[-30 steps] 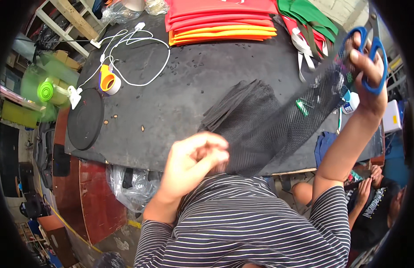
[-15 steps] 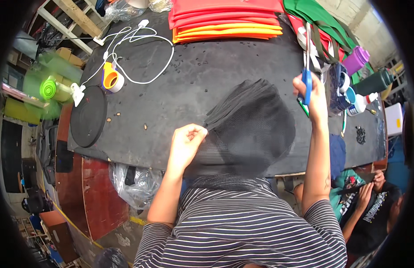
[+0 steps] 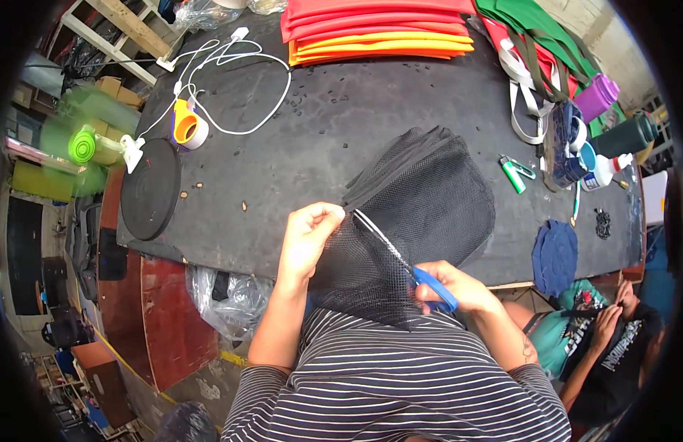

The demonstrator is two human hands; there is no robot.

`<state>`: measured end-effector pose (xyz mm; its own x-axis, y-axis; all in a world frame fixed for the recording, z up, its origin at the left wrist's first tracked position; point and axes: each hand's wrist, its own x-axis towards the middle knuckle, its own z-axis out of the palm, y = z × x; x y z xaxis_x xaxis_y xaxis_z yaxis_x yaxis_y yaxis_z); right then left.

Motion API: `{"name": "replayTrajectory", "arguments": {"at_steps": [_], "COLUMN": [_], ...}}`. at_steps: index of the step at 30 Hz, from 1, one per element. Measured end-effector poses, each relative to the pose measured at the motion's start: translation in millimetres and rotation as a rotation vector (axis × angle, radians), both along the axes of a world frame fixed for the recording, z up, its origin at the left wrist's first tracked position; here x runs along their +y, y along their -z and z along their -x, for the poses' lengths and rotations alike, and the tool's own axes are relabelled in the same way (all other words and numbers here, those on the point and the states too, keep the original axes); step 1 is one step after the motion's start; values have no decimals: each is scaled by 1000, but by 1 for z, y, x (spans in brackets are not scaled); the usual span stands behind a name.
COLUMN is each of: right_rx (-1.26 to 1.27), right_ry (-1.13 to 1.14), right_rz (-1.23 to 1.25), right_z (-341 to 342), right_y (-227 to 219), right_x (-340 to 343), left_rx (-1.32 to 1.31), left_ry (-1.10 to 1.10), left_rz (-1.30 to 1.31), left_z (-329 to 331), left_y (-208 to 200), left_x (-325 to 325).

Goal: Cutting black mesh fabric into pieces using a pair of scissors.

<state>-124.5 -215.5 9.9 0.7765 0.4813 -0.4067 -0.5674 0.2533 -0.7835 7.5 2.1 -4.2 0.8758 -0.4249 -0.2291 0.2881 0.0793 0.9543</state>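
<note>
Black mesh fabric lies gathered on the dark table, its near part hanging over the front edge against my striped shirt. My left hand is closed in a pinch on the gathered edge of the mesh. In my right hand are blue-handled scissors, fingers wrapped round the grips. The long metal blades lie across the mesh, slanting up and left, with their tips beside my left fingertips. Whether the blades enclose any mesh is hard to make out.
Folded red and orange fabric is stacked at the back. A white cable, tape dispenser and black round disc lie left. At right are a green-handled cutter, bottles and blue cloth. Another person sits lower right.
My right hand has brought the scissors down and left, from above the table's right side to the mesh by my left hand. My left hand keeps its pinch in nearly the same place.
</note>
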Motion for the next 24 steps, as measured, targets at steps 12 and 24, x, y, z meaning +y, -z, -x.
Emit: {"name": "replayTrajectory", "arguments": {"at_steps": [12, 24], "right_rx": [-77, -81], "right_ry": [97, 70], "right_rz": [14, 98], "right_z": [-15, -10], "right_y": [5, 11], "right_x": [24, 25], "left_rx": [9, -88], "left_ry": [-20, -96], "left_rz": [9, -59], "left_z": [8, 10], "left_y": [-6, -12], "left_x": [2, 3]}}
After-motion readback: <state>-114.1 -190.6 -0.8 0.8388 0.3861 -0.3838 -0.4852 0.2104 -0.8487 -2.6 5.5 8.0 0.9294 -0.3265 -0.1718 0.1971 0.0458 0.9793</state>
